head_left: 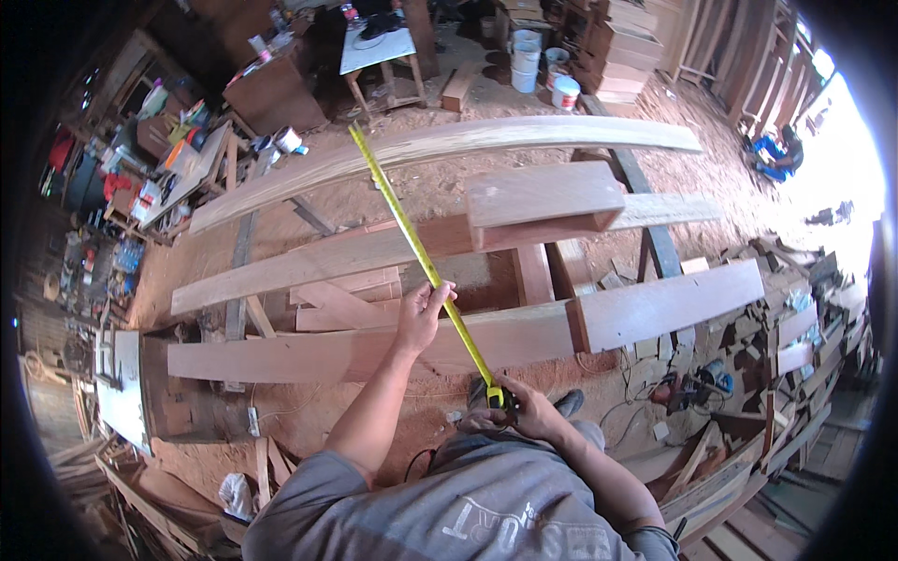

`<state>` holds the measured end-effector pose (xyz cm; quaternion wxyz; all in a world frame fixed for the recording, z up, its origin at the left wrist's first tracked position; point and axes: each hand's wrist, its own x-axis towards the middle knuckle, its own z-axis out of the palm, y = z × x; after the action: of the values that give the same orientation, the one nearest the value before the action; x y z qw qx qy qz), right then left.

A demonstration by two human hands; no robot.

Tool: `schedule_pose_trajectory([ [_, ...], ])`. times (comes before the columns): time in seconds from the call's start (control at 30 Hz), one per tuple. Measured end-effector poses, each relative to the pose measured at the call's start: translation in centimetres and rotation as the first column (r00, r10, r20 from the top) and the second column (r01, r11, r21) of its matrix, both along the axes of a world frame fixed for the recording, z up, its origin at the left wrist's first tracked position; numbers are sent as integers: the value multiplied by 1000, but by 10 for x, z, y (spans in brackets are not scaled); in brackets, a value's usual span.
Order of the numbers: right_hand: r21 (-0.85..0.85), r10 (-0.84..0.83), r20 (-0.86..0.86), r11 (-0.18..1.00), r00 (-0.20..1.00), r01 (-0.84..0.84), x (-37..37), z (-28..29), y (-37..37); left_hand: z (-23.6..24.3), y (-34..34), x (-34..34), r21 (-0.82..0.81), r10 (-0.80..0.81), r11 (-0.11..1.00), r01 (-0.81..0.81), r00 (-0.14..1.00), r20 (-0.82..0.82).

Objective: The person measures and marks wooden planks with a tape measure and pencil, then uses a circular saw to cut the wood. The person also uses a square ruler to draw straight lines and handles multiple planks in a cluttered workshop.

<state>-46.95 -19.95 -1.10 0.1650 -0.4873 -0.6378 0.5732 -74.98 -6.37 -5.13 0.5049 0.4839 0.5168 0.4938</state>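
My left hand (424, 309) pinches the extended yellow tape blade (395, 211) between thumb and fingers. Low in the middle, close to my body, my right hand (525, 411) grips the yellow-and-black tape measure case (498, 396). The blade slants up and forward over long pale planks, its far end reaching above the back plank (580, 133). Under it lie a middle plank (234, 285) and a nearer plank (243, 360). A hollow wooden box piece (541, 201) sits on the middle plank, to the right of the blade.
A cluttered bench (187, 173) stands left, a small table (377, 49) and buckets (526, 65) at the back. A person (776, 154) crouches by the bright opening at right. Offcuts (795, 337) and power tools (678, 383) lie right; a metal-topped table (122, 402) stands left.
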Motion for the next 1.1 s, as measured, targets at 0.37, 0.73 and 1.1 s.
schedule_pose_trajectory([
  [0.37,216,-163,36,964,986,152,186,38,11,31,-38,223,-68,-270,960,270,963,8],
  [0.73,344,-215,-129,906,968,247,364,17,22,-1,-71,434,24,-272,961,274,959,-75],
  [1.1,299,-291,-96,904,952,307,381,23,42,1,-54,481,-223,-56,969,109,971,232],
])
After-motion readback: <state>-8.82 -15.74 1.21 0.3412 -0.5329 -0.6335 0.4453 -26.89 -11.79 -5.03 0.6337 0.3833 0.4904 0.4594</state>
